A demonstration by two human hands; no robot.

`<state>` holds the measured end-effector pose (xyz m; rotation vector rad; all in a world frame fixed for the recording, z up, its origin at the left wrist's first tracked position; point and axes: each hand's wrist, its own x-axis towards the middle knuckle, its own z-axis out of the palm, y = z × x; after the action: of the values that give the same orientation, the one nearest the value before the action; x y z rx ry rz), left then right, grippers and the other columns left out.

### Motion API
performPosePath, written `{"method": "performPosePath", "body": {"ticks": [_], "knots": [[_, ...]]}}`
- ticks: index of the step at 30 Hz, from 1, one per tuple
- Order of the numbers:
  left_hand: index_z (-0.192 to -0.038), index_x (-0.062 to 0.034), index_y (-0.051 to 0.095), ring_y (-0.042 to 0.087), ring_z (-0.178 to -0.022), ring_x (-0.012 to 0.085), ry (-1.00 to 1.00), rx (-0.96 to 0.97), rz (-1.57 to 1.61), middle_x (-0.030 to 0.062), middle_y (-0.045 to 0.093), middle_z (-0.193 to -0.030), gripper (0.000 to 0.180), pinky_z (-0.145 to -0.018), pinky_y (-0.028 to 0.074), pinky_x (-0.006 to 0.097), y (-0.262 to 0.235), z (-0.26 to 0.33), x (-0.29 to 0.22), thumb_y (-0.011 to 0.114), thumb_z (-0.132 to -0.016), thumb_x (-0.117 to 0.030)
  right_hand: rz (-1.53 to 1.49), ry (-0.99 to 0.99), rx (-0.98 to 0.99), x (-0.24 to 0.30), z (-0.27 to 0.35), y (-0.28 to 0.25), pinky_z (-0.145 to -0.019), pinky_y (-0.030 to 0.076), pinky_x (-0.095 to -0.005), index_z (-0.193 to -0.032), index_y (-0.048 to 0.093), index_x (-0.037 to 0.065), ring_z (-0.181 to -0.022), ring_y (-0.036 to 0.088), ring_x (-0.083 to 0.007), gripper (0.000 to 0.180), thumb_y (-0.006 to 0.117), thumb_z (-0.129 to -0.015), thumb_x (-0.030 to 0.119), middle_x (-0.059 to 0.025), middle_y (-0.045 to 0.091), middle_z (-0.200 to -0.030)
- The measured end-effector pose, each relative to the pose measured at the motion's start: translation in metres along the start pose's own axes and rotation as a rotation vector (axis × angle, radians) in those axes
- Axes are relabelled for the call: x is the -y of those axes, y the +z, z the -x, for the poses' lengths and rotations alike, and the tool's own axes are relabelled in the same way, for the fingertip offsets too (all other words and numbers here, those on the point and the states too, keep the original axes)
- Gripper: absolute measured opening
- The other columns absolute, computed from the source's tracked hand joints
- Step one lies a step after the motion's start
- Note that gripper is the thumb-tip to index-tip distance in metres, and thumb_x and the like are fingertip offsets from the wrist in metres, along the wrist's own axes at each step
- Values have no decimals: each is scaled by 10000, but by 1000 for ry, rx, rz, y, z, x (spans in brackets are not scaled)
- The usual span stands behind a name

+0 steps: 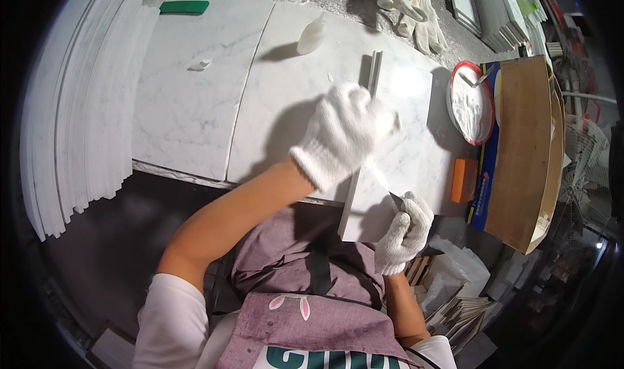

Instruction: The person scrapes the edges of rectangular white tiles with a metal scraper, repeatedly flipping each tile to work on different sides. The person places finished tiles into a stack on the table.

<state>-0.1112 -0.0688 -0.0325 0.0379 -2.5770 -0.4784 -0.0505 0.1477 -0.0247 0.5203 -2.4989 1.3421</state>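
Observation:
A white marble slab (368,206) lies lengthwise in front of me, its near end jutting past the table's front edge. My left hand (343,131), in a white knit glove, is curled closed over it. A small pale bit (397,122) shows at its fingers; what they hold is not clear. A grooved strip (375,73) runs along the slab's left side beyond the hand. Lower right, my gloved right hand (406,229) is closed around a scraper (396,202), whose dark, pointed blade tilts toward the slab; its handle is hidden.
Marble panels cover the table (195,102). On it stand a translucent bottle (312,36), a red-rimmed bowl (471,112) of white paste and an orange block (463,180). A cardboard box (520,154) is at right; stacked slabs (84,109) flank the left. Gloves (419,18) lie behind.

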Motion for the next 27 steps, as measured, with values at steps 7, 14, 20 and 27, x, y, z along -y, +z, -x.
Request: {"method": "performPosePath", "body": {"ticks": [7,14,20,27], "knots": [[-967,-206,733,599,-852,248,178,38,18,5,613,-849,129,-702,536,367,-6,-4,0,707,-840,-205,-60,3,0,-2,-1,-3,-945,514,-395,-1110,675,38,-1078,651,-309,228,609,-1030,242,-187,672,-1151],[-861,-227,704,595,-663,234,303,41,-274,23,593,-718,58,-562,499,399,16,-42,15,696,-804,-232,-77,-17,18,-4,-2,-5,-938,529,-406,-1135,663,55,-1077,660,-337,226,622,-1023,247,-193,676,-1147],[-851,-212,698,595,-673,236,377,31,-178,27,597,-725,87,-552,497,412,6,-75,29,701,-766,-191,-179,-1,-28,-3,-1,-4,-938,529,-409,-1131,668,55,-1073,665,-338,222,619,-1023,242,-179,688,-1122],[-819,-215,683,596,-654,255,380,65,-108,12,604,-714,83,-550,498,409,10,-69,20,713,-745,-193,-322,-6,-66,1,-5,-4,-891,538,-380,-1091,688,33,-981,678,-299,237,629,-1022,252,-169,685,-1074]]}}
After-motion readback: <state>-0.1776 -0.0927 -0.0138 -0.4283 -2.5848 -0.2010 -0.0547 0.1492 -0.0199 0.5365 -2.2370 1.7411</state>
